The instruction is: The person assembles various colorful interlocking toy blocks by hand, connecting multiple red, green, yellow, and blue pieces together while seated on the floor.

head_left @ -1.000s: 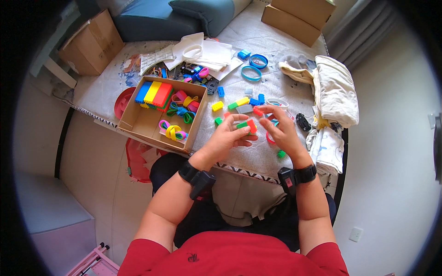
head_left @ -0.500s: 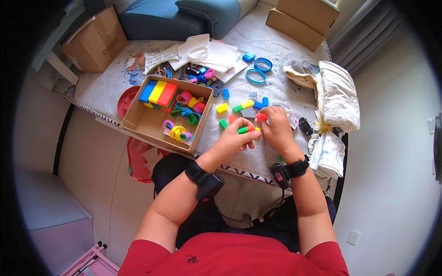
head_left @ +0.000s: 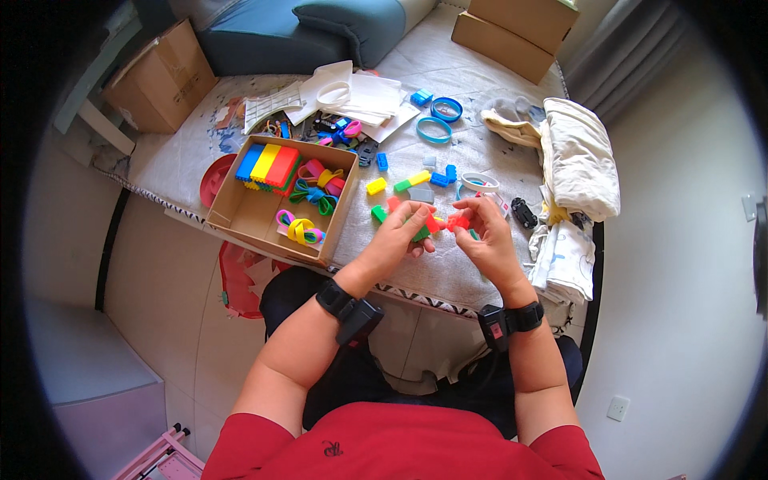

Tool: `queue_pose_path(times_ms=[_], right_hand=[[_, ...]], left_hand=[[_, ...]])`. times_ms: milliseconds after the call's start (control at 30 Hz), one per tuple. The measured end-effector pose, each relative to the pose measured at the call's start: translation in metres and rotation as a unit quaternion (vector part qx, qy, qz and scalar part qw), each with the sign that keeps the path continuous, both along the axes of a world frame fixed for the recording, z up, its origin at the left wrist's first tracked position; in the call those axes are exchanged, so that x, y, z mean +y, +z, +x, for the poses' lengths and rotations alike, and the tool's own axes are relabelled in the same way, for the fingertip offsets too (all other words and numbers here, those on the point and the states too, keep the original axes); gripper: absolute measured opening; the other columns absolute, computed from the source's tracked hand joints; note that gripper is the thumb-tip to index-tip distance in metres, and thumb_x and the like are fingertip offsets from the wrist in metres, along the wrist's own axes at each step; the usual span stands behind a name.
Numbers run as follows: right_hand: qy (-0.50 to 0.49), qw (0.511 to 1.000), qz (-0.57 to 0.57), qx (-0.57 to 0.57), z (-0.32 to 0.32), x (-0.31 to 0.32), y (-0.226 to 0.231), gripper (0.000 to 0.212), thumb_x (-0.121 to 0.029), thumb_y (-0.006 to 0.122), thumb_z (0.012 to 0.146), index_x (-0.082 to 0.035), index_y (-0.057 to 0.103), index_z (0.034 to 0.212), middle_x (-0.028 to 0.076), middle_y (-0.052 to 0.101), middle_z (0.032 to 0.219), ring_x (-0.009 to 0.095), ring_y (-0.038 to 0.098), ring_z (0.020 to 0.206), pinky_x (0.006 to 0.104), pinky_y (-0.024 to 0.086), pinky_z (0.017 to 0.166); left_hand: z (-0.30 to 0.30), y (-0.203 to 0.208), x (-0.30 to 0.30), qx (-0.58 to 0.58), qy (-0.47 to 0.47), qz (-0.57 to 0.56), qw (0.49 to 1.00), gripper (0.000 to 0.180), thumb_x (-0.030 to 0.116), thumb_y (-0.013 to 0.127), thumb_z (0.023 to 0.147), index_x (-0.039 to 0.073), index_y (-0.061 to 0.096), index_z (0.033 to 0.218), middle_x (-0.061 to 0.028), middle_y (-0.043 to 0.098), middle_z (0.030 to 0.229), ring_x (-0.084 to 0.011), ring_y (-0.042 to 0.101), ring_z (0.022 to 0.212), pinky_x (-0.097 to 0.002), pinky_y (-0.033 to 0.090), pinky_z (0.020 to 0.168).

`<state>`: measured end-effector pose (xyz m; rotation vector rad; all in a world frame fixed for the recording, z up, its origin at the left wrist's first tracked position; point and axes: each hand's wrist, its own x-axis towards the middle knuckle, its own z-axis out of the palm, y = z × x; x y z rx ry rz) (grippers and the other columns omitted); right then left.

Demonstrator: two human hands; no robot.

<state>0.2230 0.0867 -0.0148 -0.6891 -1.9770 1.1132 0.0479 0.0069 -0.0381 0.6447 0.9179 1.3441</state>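
My left hand [head_left: 390,242] is closed on joined toy bricks, a green and a red one [head_left: 433,225], mostly covered by the fingers. Just to its right, my right hand [head_left: 491,246] pinches a red toy brick [head_left: 457,222] between thumb and fingers. A small gap separates the two red pieces. Loose bricks lie on the grey mat beyond the hands: a yellow one [head_left: 376,186], a joined green-and-yellow bar [head_left: 412,182], a grey one [head_left: 421,194], and blue ones [head_left: 443,177]. A green brick [head_left: 378,214] rests close to my left hand.
At the left, a cardboard box [head_left: 342,210] holds coloured plates and tied strips. Blue wristbands [head_left: 434,130] and white papers [head_left: 376,100] lie farther back. To the right are a black toy car [head_left: 524,213] and folded cloths [head_left: 582,160]. A red bin [head_left: 236,280] stands below the mat's edge.
My right hand has come nearer to me with its red brick, now level with my left hand. The bricks in my left hand have turned. The whole view has shifted slightly.
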Motion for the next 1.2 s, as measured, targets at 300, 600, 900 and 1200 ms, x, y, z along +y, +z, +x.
queue_pose_path(times_ms=[300,600,900,1200], right_hand=[[-0.007,0.998,-0.051,0.020,-0.006,-0.001,-0.009,0.031,-0.002,0.070,0.085,-0.004,0.055,0.113,0.006,0.067,0.095,0.012,0.064,0.081,0.0242,0.049,0.071],[0.032,0.984,-0.158,0.074,-0.010,-0.007,-0.009,0.018,0.001,0.064,0.090,0.000,0.060,0.108,0.007,0.069,0.104,0.011,0.065,0.092,0.0251,0.052,0.083],[0.030,0.980,-0.184,0.064,-0.011,-0.008,-0.003,0.016,0.000,0.064,0.091,0.002,0.061,0.106,0.008,0.070,0.101,0.012,0.066,0.091,0.0253,0.053,0.081],[0.039,0.979,-0.186,0.071,-0.013,-0.006,-0.009,0.015,0.001,0.063,0.090,0.000,0.061,0.105,0.007,0.071,0.097,0.011,0.066,0.087,0.0253,0.053,0.080]], left_hand=[[0.002,-0.001,-0.001,0.074,-0.040,0.017,0.996,0.034,0.028,0.063,0.097,0.007,0.050,0.120,-0.0036,0.064,0.100,-0.0096,0.065,0.086,-0.0186,0.048,0.065],[0.002,-0.007,-0.001,0.065,0.004,0.039,0.997,0.031,0.020,0.066,0.095,0.003,0.050,0.116,-0.0088,0.064,0.106,-0.0173,0.068,0.091,-0.0274,0.056,0.070],[0.002,-0.005,-0.002,0.111,0.033,0.057,0.992,0.031,0.021,0.068,0.093,0.002,0.053,0.111,-0.0094,0.068,0.098,-0.0161,0.069,0.086,-0.0264,0.054,0.066],[0.001,-0.010,-0.002,0.094,0.030,0.060,0.993,0.029,0.016,0.069,0.092,0.001,0.054,0.112,-0.0072,0.063,0.104,-0.0165,0.067,0.092,-0.0281,0.058,0.076]])
